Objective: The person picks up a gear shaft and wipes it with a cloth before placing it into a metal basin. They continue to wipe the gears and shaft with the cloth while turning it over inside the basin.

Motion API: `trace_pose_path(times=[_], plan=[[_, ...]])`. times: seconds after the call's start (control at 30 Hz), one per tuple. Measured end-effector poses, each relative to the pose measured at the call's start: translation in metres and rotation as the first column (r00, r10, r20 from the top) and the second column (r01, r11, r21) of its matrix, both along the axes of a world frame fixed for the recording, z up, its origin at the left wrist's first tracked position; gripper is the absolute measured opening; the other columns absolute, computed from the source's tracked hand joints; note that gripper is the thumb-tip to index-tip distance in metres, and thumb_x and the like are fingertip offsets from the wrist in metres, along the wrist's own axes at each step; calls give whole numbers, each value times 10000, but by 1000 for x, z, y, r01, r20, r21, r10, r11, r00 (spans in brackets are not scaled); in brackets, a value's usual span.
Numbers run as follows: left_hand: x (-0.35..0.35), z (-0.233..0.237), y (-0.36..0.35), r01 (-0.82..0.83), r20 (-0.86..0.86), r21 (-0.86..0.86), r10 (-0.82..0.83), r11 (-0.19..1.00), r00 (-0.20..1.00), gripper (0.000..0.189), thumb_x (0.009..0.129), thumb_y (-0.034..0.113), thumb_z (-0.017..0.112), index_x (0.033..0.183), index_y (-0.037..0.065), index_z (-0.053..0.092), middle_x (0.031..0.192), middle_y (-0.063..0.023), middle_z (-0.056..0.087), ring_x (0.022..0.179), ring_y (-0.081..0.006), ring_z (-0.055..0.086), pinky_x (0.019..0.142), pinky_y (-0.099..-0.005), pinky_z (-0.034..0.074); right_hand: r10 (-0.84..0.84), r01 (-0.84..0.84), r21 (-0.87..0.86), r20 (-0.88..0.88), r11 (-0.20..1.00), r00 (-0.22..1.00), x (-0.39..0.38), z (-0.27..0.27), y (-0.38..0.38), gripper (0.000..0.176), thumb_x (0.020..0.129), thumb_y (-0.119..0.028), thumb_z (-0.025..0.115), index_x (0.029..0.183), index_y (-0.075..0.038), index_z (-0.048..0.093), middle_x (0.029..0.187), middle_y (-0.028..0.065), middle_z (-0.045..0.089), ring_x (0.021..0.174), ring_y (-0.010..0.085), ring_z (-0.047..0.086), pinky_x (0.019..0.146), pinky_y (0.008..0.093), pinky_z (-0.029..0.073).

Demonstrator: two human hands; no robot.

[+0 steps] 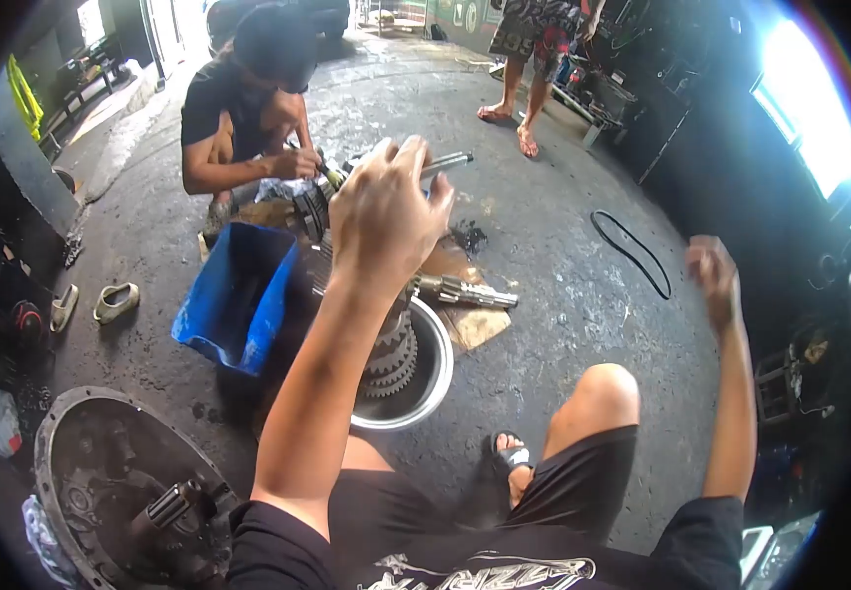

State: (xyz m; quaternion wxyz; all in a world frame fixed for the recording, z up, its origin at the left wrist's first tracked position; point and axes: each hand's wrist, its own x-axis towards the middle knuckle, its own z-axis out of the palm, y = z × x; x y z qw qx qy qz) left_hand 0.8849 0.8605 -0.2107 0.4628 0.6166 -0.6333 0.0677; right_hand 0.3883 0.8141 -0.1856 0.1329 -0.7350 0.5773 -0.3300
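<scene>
My left hand [386,211] is raised in the middle of the view, its fingers bent and apart, with nothing visible in it. It hides part of the gear parts behind it. Below it, a stack of toothed gears [391,364] stands in a round metal basin [435,379]. A splined metal shaft [470,292] lies on cardboard [480,326] beside the basin. Far to the right, my right hand [716,275] is lifted and blurred, its fingers curled; whether it holds anything is unclear. The black belt [632,254] on the floor is nearest to it.
A blue bin [243,295] stands left of the basin. A large metal housing [101,472] is at the lower left. Another person [239,118] squats at the gear parts; a second person's legs [529,88] are farther back. Shoes [116,303] lie at the left.
</scene>
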Motion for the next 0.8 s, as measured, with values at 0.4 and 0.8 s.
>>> trace_pose_path(times=[0.4,0.8], plan=[[11,5,1,-31,24,137,28,990,999,234,869,310,675,896,79,648,894,-112,639,881,-321,655,782,-427,513,-392,271,444,207,854,897,11,-273,195,531,1017,-237,505,1467,25,399,1482,235,450,1403,325,409,1166,397,307],[-2,52,-2,-285,242,509,183,812,953,468,900,522,609,1000,72,687,1096,-145,671,1069,-324,642,942,-424,486,126,-71,517,-72,853,989,95,-258,99,765,918,-263,641,1563,-106,261,1616,242,184,1477,444,224,1193,504,249]])
